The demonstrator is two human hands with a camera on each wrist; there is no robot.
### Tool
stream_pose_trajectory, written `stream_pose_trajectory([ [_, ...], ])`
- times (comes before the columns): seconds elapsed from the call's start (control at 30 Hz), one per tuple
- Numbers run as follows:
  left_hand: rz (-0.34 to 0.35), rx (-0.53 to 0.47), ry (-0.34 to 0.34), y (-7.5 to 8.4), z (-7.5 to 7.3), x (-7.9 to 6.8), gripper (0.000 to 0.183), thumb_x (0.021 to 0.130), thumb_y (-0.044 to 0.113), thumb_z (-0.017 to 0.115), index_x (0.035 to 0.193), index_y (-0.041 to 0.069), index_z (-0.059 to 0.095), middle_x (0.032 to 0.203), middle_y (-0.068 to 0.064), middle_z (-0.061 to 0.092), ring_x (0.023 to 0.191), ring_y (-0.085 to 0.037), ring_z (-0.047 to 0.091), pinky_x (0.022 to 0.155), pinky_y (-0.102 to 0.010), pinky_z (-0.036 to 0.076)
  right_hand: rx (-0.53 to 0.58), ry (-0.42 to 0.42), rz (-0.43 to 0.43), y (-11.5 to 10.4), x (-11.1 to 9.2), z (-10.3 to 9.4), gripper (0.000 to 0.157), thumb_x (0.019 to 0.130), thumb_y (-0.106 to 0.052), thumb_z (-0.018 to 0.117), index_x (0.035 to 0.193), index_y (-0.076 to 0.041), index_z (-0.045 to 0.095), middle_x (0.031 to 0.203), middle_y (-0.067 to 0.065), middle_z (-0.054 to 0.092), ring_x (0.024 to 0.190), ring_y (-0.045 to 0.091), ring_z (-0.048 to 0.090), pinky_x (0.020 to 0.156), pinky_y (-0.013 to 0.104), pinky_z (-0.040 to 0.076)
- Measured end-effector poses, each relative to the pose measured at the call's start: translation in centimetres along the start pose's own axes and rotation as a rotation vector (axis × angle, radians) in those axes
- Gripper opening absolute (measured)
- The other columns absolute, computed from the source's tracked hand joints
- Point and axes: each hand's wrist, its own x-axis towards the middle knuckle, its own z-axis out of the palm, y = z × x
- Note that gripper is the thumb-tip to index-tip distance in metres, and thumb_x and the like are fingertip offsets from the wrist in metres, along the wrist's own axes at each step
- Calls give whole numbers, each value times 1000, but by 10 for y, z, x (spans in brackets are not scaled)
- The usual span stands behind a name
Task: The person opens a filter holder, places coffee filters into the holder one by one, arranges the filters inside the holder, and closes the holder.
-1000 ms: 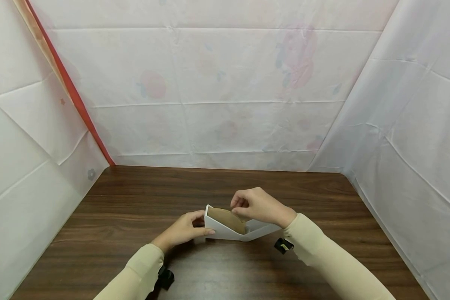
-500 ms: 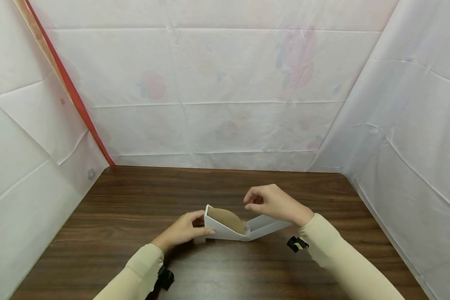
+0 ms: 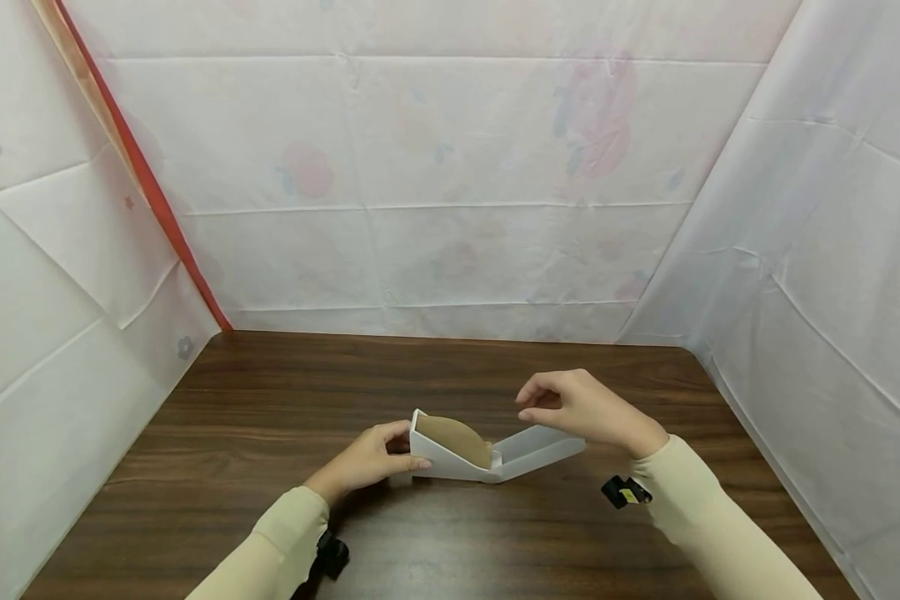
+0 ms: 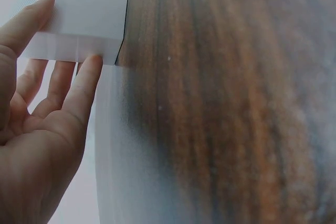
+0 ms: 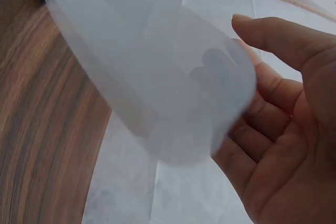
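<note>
A white box [image 3: 450,468] with a slanted open top stands on the table, holding brown round-edged sheets that look like coffee filters [image 3: 453,435]. Its translucent lid [image 3: 543,454] is swung out to the right; the right wrist view shows the lid [image 5: 142,72] large and blurred. My left hand [image 3: 367,462] grips the box's left end, thumb on the front; in the left wrist view the fingers of that hand [image 4: 50,108] lie against the end wall. Loosely curled, my right hand [image 3: 581,406] hovers by the lid's outer end, nothing in its fingers. Whether it touches the lid, I cannot tell.
The dark wood-grain table [image 3: 307,375] spreads around the box. Pale printed sheets [image 3: 450,167] hang behind it and on both sides, with a red strip [image 3: 150,183] at the left corner. A small black camera [image 3: 626,492] sits on the right wrist.
My right hand has moved rightward, away from the brown sheets and along the lid, so more of the lid shows. The left hand and the box have stayed put.
</note>
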Motion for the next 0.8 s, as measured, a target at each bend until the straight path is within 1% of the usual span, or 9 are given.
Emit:
stream_pose_trajectory([
  [0.17,9,-2,3,0,0,0,40,89,22,79,124,9,65,108,-4,70,99,-22,67,79,-31,55,8,10,29,3,-10,-8,15,93,-27,75,106,-22,71,95,-16,68,88,5,64,79,30,53],
  [0.4,9,-28,-6,1,1,0,40,89,18,79,125,7,64,107,-6,70,98,-25,67,79,-31,55,11,20,63,8,-23,-15,19,93,-35,74,107,-22,71,98,-15,69,90,6,65,79,28,53],
  [0.53,5,-19,-5,1,2,0,40,89,18,80,124,7,64,107,-6,70,98,-25,67,79,-31,55,10,0,82,9,-31,-19,30,92,-42,74,112,-21,69,105,-13,69,96,8,65,83,32,53],
  [0.67,3,-15,-2,1,2,0,40,89,18,80,124,7,64,107,-6,70,99,-25,66,79,-30,55,-1,-29,74,12,-39,-22,42,89,-48,74,119,-19,66,114,-10,67,103,12,64,87,36,53],
  [0.8,7,-6,3,0,2,0,40,89,19,80,123,7,65,106,-5,70,98,-25,67,79,-31,55,-23,-32,58,17,-45,-21,47,87,-49,76,121,-18,65,118,-9,66,107,12,63,89,36,52],
])
